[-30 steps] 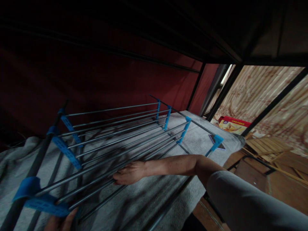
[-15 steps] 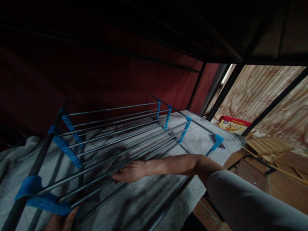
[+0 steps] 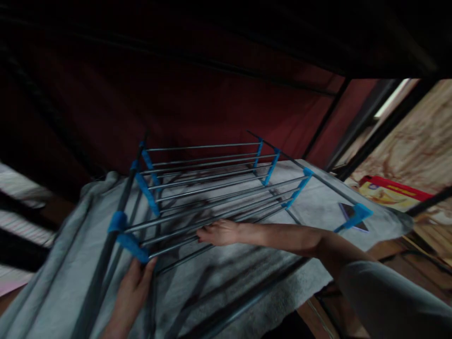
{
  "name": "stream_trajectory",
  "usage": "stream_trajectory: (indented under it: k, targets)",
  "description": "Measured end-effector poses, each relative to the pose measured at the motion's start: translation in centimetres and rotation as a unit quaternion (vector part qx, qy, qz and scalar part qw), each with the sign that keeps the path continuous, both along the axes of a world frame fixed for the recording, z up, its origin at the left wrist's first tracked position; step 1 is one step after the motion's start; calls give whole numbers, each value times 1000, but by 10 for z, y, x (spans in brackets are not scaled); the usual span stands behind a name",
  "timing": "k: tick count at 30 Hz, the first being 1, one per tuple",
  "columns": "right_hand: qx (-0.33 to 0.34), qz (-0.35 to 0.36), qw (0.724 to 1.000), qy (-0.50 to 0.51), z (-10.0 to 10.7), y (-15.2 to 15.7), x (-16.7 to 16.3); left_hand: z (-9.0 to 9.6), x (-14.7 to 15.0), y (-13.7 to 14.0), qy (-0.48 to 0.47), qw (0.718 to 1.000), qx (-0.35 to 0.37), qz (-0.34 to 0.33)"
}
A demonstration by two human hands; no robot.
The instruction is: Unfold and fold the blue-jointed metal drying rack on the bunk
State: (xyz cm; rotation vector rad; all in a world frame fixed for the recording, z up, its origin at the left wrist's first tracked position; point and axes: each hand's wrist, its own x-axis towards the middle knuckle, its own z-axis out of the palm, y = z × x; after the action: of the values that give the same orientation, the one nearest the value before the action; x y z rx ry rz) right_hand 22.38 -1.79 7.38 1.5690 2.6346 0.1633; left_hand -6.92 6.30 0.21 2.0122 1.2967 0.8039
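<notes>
A rack of thin grey metal tubes (image 3: pixel 208 178) with blue plastic connectors lies on a grey cloth-covered surface. My right hand (image 3: pixel 221 232) reaches in from the right and is closed around one of the nearer tubes, about midway along it. At the near left, my left hand (image 3: pixel 131 288) grips the lower end of a blue connector (image 3: pixel 133 246), where a tube meets it. That connector is joined to a thicker dark pole (image 3: pixel 94 282) on the left side. Another blue connector (image 3: pixel 360 213) at the right has no cross tubes reaching it.
Grey fleecy cloth (image 3: pixel 76 263) covers the bed-like surface under the rack. A dark flat phone-like object (image 3: pixel 354 220) lies beside the right connector. Behind hangs a dark red curtain (image 3: pixel 212 103). A red and yellow box (image 3: pixel 391 192) sits beyond, and dark frame bars (image 3: pixel 328 117) stand around.
The view has turned left, so the rack and both hands appear farther right. More of my left hand shows at the connector. My right hand stays on the tube.
</notes>
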Motion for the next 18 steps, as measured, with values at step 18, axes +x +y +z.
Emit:
stream_trajectory:
  k: [18]
  targets:
    - [-113, -38, 987, 107, 8, 2, 1, 14, 10, -17, -78, 997, -4, -30]
